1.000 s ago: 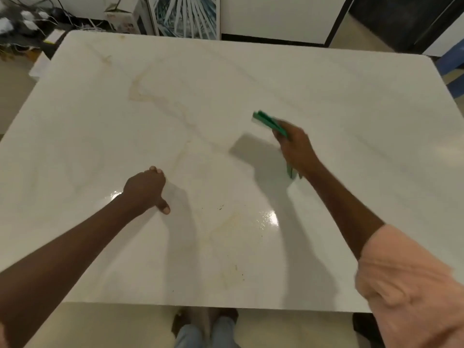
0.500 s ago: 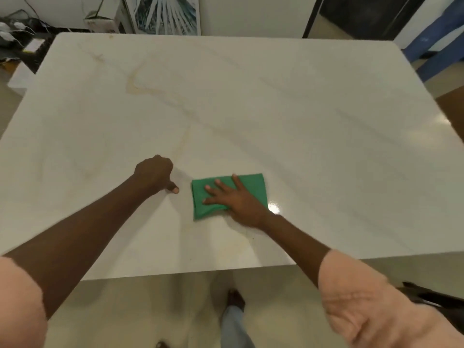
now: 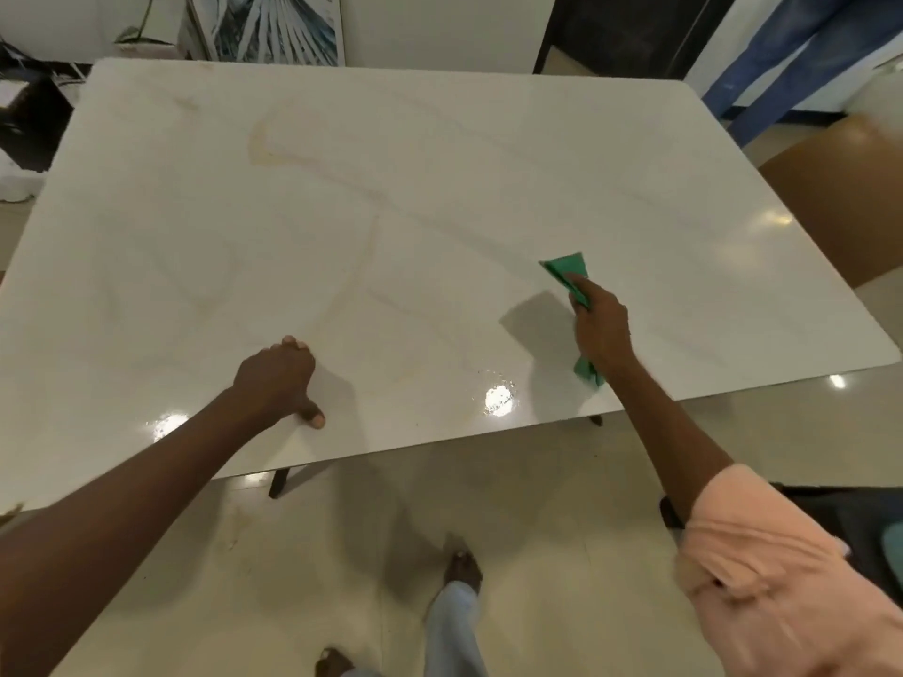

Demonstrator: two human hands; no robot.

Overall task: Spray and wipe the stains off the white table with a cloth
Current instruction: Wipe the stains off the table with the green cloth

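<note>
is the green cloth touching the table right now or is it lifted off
Apart, as far as the head view shows: the right hand grips the green cloth raised, and its shadow falls on the white table well to the left, separate from it.

Glossy cream floor, pale walls

Ceiling lights glint off the tiled floor (image 3: 562, 491). A framed leaf print (image 3: 273, 26) leans against the far wall (beside a dark doorway (image 3: 620, 31)); a brown chair (image 3: 840, 188) stands at right, near blue frame legs (image 3: 782, 56).
</note>
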